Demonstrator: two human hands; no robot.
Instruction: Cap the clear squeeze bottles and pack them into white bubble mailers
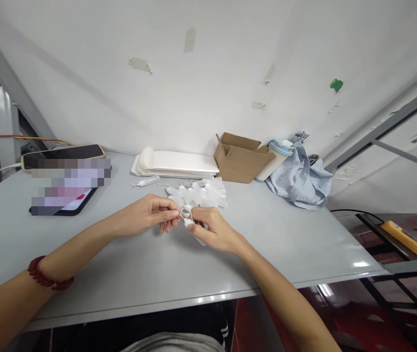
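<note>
My left hand [151,213] is closed in a pinch on the end of a thin pale cord, above the middle of the grey table. Thumb and finger of my right hand [213,229] grip a small white plastic piece [187,223] that the cord joins, and its lower end shows beneath the thumb. Just beyond my fingers lies a loose heap of similar white, partly see-through pieces [197,191] with thin cords. One separate piece [147,181] of this kind rests left of the heap. My fingers partly hide the held piece.
Behind the heap lies a stack of flat white boxes [179,164]. An open cardboard box [243,159], a lidded cup [272,161] and a light blue cloth bag [301,178] stand to the right. At left are two phones, one propped [65,155] and one with a blurred screen [71,195].
</note>
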